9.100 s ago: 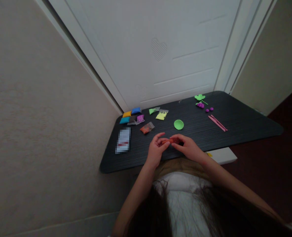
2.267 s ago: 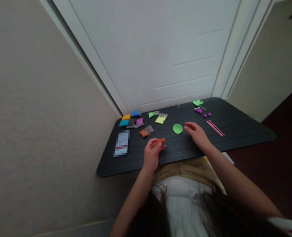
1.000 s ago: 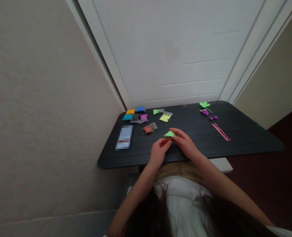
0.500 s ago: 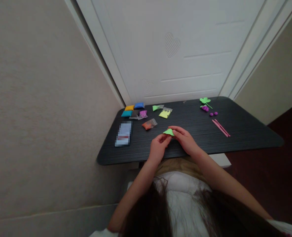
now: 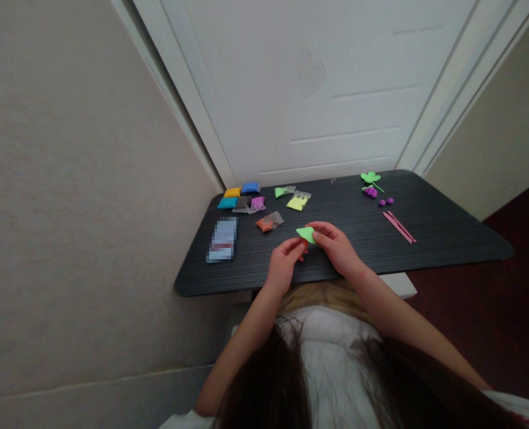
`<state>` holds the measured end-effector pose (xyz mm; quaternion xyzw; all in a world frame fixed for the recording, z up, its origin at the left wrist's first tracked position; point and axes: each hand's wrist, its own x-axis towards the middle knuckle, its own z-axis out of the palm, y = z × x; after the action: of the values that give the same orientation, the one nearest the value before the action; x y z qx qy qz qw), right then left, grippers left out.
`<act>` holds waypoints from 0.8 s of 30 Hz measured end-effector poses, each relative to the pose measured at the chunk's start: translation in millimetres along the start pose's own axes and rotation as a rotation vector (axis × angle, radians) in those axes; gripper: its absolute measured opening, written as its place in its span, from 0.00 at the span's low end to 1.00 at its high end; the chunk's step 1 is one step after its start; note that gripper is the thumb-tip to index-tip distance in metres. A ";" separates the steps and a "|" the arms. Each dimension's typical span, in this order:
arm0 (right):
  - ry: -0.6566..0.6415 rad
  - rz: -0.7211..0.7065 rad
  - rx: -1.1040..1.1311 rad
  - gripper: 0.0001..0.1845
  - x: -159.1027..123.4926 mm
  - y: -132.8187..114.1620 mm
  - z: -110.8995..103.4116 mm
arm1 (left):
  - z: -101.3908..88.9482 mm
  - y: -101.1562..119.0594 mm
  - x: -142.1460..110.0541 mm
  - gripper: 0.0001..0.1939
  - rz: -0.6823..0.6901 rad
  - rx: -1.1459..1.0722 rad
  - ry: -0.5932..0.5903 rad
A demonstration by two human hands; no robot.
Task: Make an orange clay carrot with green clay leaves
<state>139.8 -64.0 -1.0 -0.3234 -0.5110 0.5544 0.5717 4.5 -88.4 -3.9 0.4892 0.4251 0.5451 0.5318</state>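
Note:
Over the near edge of a black table (image 5: pixel 447 238), my two hands meet around a flat green clay piece (image 5: pixel 305 233). My right hand (image 5: pixel 336 250) pinches its right side with closed fingers. My left hand (image 5: pixel 285 264) is curled beneath it, fingers closed; a bit of orange clay shows faintly under the green piece, mostly hidden. The green piece is bent into a folded, triangular shape above my fingers.
Small bags of coloured clay (image 5: pixel 246 199) lie at the table's back left, with an orange bag (image 5: pixel 268 222) and a yellow bag (image 5: pixel 298 201) nearer. A printed leaflet (image 5: pixel 222 239) lies left. A green leaf shape with purple balls (image 5: pixel 372 186) and pink sticks (image 5: pixel 398 227) lie right. A white door stands behind.
Earlier my left hand held an orange clay roll while my right reached for a green disc on the table. The disc is now lifted and folded over between both hands.

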 end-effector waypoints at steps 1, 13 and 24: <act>0.002 0.001 0.004 0.13 0.1 0.0 -0.2 | 0.0 -0.3 0.1 0.15 -0.003 -0.006 -0.001; -0.018 0.020 -0.019 0.13 0.3 0.6 -1.2 | -0.2 0.9 0.3 0.15 -0.013 -0.015 -0.003; 0.004 0.021 0.000 0.13 0.7 -0.2 -1.1 | -0.2 0.6 0.2 0.15 -0.027 -0.065 0.024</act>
<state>140.8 -63.1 -0.9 -0.3299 -0.5065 0.5596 0.5670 4.2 -88.3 -3.3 0.4595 0.4202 0.5572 0.5494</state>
